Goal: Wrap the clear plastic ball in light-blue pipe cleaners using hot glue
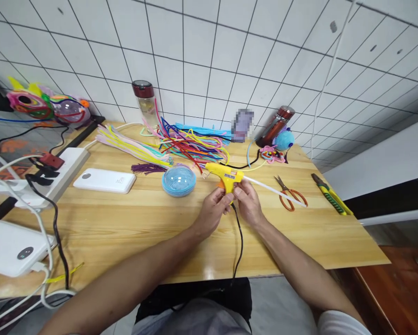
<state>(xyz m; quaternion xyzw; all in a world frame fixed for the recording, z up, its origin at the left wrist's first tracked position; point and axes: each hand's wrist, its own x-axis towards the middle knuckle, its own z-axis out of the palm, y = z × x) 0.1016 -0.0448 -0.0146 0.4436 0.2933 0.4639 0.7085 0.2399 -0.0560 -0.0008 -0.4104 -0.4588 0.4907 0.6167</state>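
A yellow hot glue gun [226, 175] is held between my two hands over the table, its nozzle pointing left. A long white glue stick [275, 190] sticks out of its back end. My left hand [214, 208] has its fingers closed on the lower part of the handle. From the other side my right hand [248, 201] grips the handle near the rear of the body. A black cord [240, 237] hangs from the handle down past the table edge. Left of the nozzle sits a clear bowl-like half shell [178, 180] with blue around its rim.
Colourful pipe cleaners [191, 142] lie in a heap at the back. Orange-handled scissors [288, 197] and pliers [331, 194] are at the right. Power banks [104, 180] and a power strip [60, 174] with cables occupy the left. A bottle [145, 104] and a dark red flask [276, 126] stand behind.
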